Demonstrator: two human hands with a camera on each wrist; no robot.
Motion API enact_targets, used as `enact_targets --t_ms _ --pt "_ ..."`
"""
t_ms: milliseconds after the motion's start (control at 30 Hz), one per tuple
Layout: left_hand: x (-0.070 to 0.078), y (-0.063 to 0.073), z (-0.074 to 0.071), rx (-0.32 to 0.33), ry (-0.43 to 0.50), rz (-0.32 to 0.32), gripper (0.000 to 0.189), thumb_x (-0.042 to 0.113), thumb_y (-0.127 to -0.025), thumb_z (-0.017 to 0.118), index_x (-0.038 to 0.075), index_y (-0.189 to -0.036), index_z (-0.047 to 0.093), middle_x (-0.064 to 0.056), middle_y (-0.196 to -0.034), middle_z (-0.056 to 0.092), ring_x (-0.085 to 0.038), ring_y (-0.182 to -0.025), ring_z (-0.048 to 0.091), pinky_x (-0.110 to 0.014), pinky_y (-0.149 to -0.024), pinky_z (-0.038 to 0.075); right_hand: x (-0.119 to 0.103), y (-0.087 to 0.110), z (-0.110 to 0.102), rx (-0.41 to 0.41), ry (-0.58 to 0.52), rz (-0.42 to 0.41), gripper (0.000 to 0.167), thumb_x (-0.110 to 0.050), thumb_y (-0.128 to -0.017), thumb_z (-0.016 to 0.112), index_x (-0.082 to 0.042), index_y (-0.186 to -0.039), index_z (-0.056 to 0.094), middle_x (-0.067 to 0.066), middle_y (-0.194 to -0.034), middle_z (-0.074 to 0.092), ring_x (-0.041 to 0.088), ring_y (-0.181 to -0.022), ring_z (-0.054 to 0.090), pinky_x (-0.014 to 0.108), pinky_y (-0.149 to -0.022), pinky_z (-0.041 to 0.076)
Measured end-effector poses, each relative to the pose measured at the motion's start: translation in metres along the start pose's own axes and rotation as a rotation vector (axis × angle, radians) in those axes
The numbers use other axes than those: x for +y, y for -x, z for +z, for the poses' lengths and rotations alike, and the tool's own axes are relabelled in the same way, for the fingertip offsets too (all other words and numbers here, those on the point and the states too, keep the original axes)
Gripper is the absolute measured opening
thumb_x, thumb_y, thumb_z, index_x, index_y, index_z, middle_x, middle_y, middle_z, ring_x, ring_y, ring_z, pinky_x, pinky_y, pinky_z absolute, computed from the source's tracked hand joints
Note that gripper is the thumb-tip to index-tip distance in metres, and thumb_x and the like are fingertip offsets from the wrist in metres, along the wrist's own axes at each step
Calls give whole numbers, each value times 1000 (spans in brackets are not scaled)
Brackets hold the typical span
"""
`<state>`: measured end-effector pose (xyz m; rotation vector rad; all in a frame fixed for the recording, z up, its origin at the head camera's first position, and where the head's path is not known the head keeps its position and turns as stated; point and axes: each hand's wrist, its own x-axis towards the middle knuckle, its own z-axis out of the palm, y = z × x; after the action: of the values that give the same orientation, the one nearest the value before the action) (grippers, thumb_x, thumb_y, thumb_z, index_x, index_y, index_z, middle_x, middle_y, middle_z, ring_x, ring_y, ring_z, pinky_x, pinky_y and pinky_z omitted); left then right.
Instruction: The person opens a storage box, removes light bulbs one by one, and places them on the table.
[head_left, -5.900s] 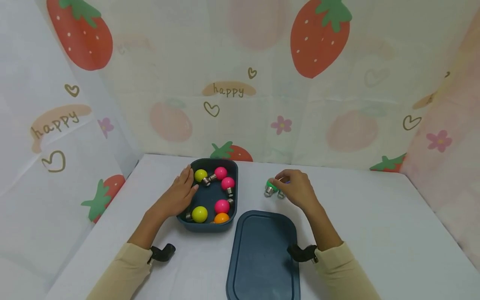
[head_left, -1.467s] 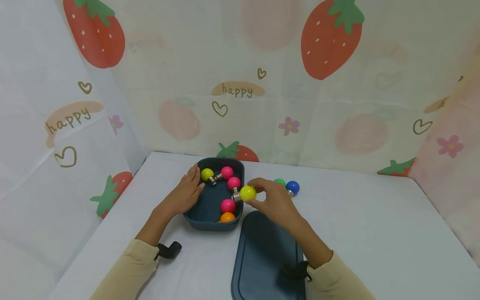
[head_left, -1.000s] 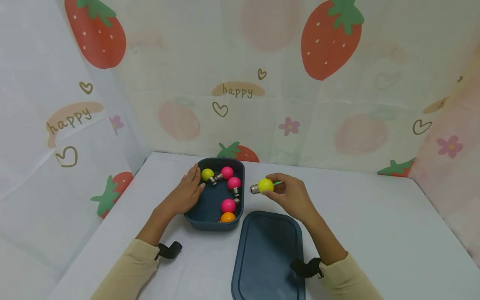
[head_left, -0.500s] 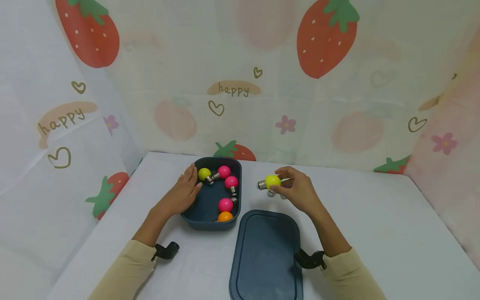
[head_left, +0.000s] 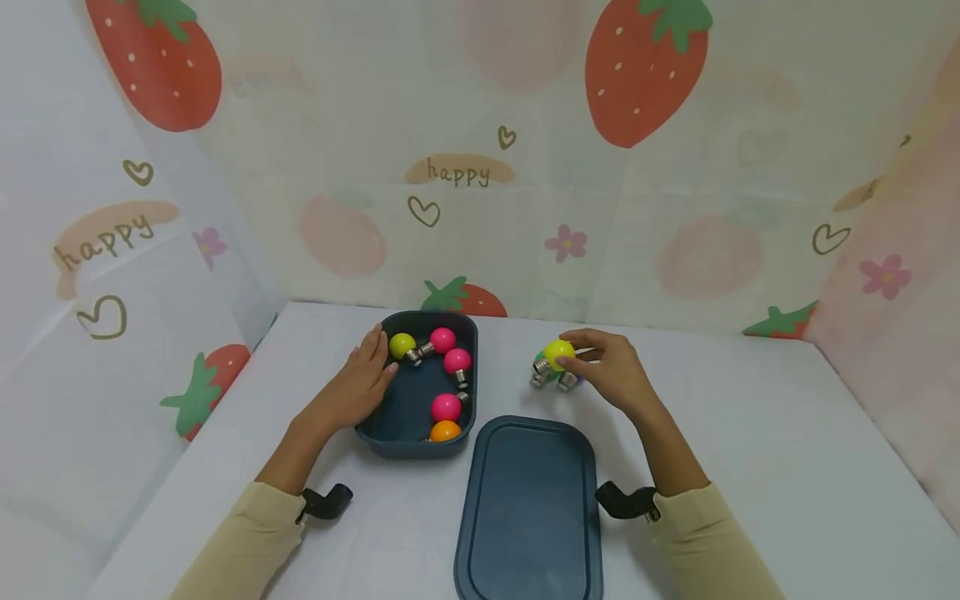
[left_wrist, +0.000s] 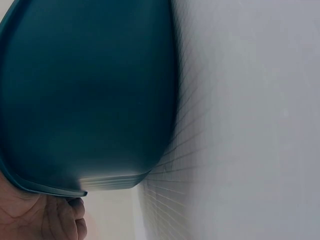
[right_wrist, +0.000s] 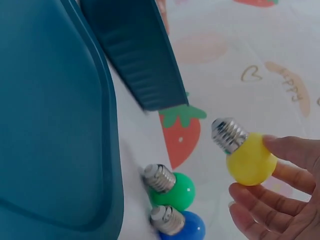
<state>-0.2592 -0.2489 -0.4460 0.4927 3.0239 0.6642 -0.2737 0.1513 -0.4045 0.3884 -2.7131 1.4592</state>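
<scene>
My right hand [head_left: 611,367] pinches a yellow light bulb [right_wrist: 251,161] by its round glass, the metal screw base pointing away from the fingers. Just below it, a green light bulb [right_wrist: 173,188] and a blue light bulb [right_wrist: 180,226] lie side by side on the table; in the head view the held bulb partly covers them. My left hand [head_left: 352,387] rests with straight fingers along the left rim of a dark blue bin [head_left: 415,451]. Inside the bin lie a yellow-green bulb [head_left: 402,345], an orange bulb [head_left: 446,431] and several pink bulbs [head_left: 457,361].
A dark blue lid [head_left: 528,508] lies flat in front, to the right of the bin. The white table [head_left: 750,433] is backed by hanging cloth [head_left: 517,275] printed with strawberries, with more cloth at both sides.
My right hand brought the yellow bulb from the bin's right rim back rightward, over the green and blue bulbs. One yellow bulb fewer lies in the bin than at first. The left hand stays put.
</scene>
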Motion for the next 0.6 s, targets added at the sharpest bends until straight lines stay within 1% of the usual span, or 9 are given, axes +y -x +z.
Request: enact_targets --t_ms 167,400,600 --pt "0 1 2 5 3 1 68 36 -113 29 -10 -158 7 -23 -168 -4 -38 -155 0 -57 -123 7 5 -2 -6 -11 10 34 43 -28 -94 76 -11 -132 68 14 -126 68 30 -110 67 43 -87 55" --pt "-2 6 3 -1 16 -14 67 33 -113 31 -10 -158 5 -22 -168 -5 -37 -155 -1 -56 -123 6 12 -2 -18 4 -14 52 44 -31 -93 76 -7 -129 66 14 -125 68 30 -109 68 46 -92 54" --pt "-2 2 1 6 -2 4 66 32 -113 31 -9 -158 6 -22 -168 -4 -36 -156 -1 -56 -123 6 14 -1 -28 36 -27 83 44 -31 -96 73 -5 -131 65 18 -128 66 34 -113 66 50 -96 51"
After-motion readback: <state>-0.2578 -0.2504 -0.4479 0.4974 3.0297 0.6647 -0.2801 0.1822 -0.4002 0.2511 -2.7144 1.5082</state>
